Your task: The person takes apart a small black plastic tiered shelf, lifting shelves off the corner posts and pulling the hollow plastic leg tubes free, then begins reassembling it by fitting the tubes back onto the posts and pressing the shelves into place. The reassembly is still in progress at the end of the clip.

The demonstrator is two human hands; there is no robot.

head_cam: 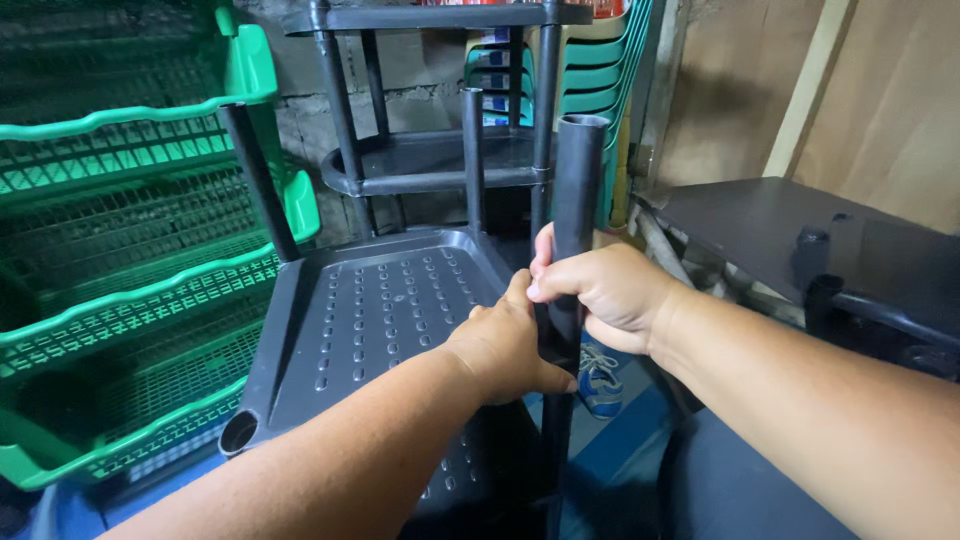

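Observation:
A black plastic tube stands upright at the near right corner of a black perforated shelf tray. My right hand is wrapped around the tube a little above the tray. My left hand grips the tray's corner right at the tube's base, touching the right hand. Two more black tubes rise from the tray's far corners. The near left corner shows an open round socket with no tube in it.
Green mesh shelf trays are stacked at the left. A black assembled rack and stacked green chairs stand behind. More black shelf parts lie at the right. A blue shoe is on the floor.

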